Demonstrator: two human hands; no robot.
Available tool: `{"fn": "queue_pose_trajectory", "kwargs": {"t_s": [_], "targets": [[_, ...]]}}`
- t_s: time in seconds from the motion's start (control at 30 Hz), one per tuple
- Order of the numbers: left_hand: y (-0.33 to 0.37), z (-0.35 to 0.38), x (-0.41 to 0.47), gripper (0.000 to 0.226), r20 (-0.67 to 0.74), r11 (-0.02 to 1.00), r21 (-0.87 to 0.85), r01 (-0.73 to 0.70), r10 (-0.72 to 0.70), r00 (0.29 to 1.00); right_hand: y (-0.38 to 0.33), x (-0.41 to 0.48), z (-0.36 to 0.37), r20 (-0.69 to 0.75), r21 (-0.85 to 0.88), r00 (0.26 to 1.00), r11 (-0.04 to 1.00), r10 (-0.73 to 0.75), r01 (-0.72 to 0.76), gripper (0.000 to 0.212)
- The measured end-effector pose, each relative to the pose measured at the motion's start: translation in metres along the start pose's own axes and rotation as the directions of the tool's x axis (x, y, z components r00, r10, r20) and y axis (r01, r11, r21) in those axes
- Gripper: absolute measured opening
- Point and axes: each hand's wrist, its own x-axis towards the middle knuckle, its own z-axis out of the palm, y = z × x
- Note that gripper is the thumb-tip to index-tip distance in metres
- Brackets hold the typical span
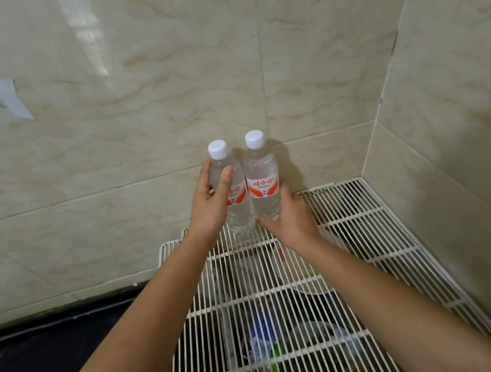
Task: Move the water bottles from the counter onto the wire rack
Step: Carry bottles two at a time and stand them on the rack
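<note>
Left hand (212, 207) grips left water bottle (239, 219), right hand (291, 217) grips right water bottle (262, 183), at wire rack's (356, 223) 12 o'clock. Likely risk: bases tilt between wires (both tall), toppling on release.

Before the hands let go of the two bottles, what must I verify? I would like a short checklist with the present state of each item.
1. Left hand grips the left bottle: ok.
2. Right hand holds the right bottle near its base: ok.
3. Both bottles upright, side by side: ok.
4. White caps on both bottles: ok.
5. Bottles at the far end of the wire rack, near the wall: ok.
6. Bases resting flat on the wires: cannot tell; the hands partly hide them.
</note>
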Motion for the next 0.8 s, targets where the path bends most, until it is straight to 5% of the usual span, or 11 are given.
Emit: {"fn": "queue_pose_trajectory", "kwargs": {"t_s": [0.23, 0.33, 0.47, 0.57, 0.8], "targets": [[0.024, -0.027, -0.015, 0.066, 0.038, 0.890, 0.439, -0.121, 0.116, 0.993, -0.006, -0.008, -0.025, 0.001, 0.019, 1.000, 1.000, 0.013, -0.013, 0.094], [0.024, -0.054, -0.045, 0.066, -0.060, 0.742, 0.656, -0.137, 0.232, 0.971, -0.013, -0.025, -0.041, -0.156, -0.007, 0.980, 0.992, -0.123, 0.124, 0.074], [0.011, -0.093, -0.110, 0.066, -0.131, 0.530, 0.846, -0.056, 0.308, 0.942, -0.023, -0.046, -0.033, -0.297, -0.140, 0.867, 0.916, -0.401, 0.376, 0.069], [-0.008, -0.123, -0.167, 0.068, -0.222, 0.433, 0.897, 0.084, 0.281, 0.934, -0.034, -0.067, -0.005, -0.214, -0.162, 0.820, 0.847, -0.531, 0.507, 0.076], [-0.044, -0.182, -0.296, 0.063, -0.520, 0.382, 0.823, 0.419, 0.212, 0.828, -0.087, -0.134, 0.081, 0.078, -0.056, 0.661, 0.659, -0.746, 0.750, 0.079]]}}
